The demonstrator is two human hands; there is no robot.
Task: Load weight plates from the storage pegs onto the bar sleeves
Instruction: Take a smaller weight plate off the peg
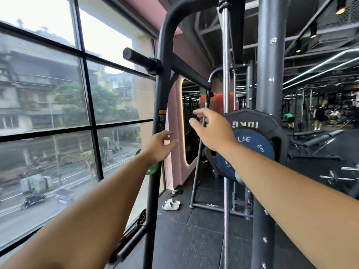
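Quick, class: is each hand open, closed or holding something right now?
Left hand: open, fingers relaxed, holding nothing.
Right hand: open, reaching forward, holding nothing.

We see only a sliver of the green plate (pixel 153 169); the rest is hidden behind our left hand (pixel 158 146) and the frame post (pixel 154 195). Our right hand (pixel 213 131) and its forearm cover part of the blue plate (pixel 252 144), cutting its lettering short. The street (pixel 38 193) outside is blurred.
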